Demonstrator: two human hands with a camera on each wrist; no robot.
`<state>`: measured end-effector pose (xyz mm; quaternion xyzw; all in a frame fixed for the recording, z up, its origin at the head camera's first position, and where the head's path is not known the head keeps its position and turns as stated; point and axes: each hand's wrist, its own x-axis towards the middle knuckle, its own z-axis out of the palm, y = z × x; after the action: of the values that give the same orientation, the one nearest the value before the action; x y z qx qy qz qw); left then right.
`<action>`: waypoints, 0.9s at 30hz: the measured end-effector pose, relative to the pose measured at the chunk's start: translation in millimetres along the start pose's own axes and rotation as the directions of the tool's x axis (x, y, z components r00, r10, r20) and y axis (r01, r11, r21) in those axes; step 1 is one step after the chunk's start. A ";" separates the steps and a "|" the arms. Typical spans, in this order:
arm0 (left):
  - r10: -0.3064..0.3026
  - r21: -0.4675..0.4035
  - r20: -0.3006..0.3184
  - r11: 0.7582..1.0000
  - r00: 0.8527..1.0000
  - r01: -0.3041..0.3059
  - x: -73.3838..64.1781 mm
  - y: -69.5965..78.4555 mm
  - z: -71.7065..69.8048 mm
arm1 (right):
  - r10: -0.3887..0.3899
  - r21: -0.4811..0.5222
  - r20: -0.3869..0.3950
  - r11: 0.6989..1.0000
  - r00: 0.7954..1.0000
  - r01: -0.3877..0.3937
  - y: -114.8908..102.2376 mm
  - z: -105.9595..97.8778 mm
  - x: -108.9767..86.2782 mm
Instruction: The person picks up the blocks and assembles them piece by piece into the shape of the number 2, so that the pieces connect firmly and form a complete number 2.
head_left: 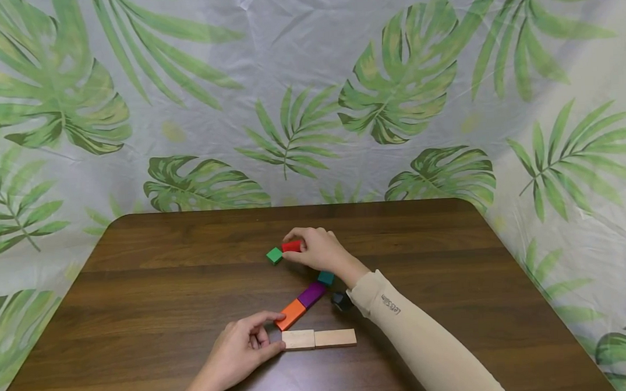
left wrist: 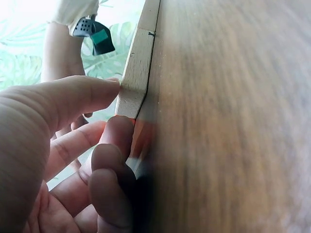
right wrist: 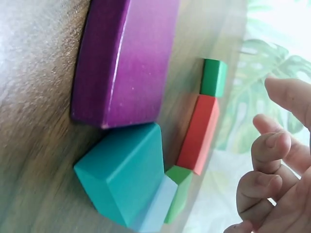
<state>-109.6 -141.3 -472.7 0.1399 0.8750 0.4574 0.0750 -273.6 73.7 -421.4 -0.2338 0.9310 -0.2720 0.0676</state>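
My left hand [head_left: 238,350] touches two blocks at a corner of the row. Its thumb meets the near end of a plain wooden block [head_left: 298,339], and its index finger rests at the end of the orange block [head_left: 291,314]. A second plain wooden block [head_left: 335,338] lies end to end with the first. At the far end, my right hand [head_left: 320,250] hovers around the red block [head_left: 291,246], next to a green block [head_left: 275,255]. In the right wrist view the fingers [right wrist: 267,145] stand apart from the red block [right wrist: 198,133], relaxed and holding nothing.
Between the hands run the purple block [head_left: 312,294] and the teal block [head_left: 326,278]. A light blue block [right wrist: 154,206] and another green block [right wrist: 178,191] continue the line. A black device [head_left: 341,301] hangs at my right wrist. A leaf-print curtain [head_left: 288,103] stands behind the table [head_left: 165,295].
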 end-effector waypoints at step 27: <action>0.012 0.046 -0.100 0.999 0.995 -0.008 -3.5 -0.2 -33.4 | 0.002 0.258 -0.113 0.966 0.994 0.028 32.9 -36.1 -70.9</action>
<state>-115.0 -168.5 -453.8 0.1227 0.8872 0.4440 0.0254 -233.3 148.7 -408.7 -0.2132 0.8884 -0.4043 0.0432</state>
